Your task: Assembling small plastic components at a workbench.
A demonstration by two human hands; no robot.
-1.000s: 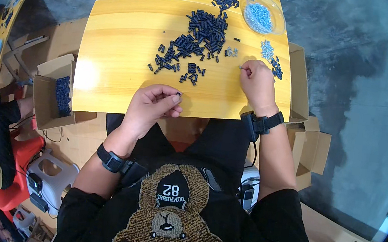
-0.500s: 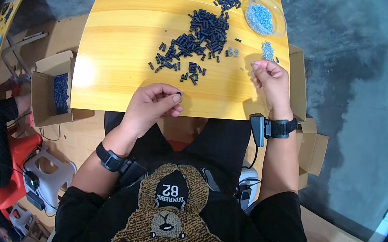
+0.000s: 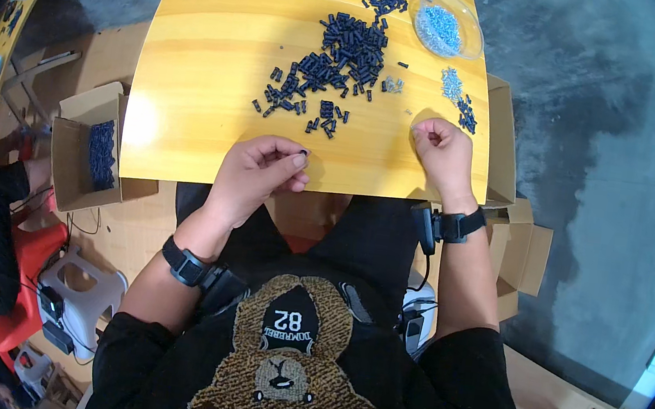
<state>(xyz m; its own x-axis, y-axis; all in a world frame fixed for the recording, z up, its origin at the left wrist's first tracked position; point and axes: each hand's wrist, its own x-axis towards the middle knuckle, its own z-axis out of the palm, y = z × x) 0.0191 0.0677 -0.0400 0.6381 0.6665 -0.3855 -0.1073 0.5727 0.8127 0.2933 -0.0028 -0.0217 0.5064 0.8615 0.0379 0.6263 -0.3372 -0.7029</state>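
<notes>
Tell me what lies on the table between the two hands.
Head view: nothing. Between the left hand and the right hand the yellow table is bare; the pile of dark pieces lies farther off.

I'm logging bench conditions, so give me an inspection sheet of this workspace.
Surface: yellow wooden table, glare patch near its left edge.
Job's things: dark small parts scattered mid-table; clear dish of light blue pieces; more blue pieces loose beside it.
Clutter: nothing seen.
Grips: left hand pinches one dark part; right hand curled, contents hidden.
Cables: black cable below the right wristband.
Surroundings: cardboard box holding dark parts at left; concrete floor.
</notes>
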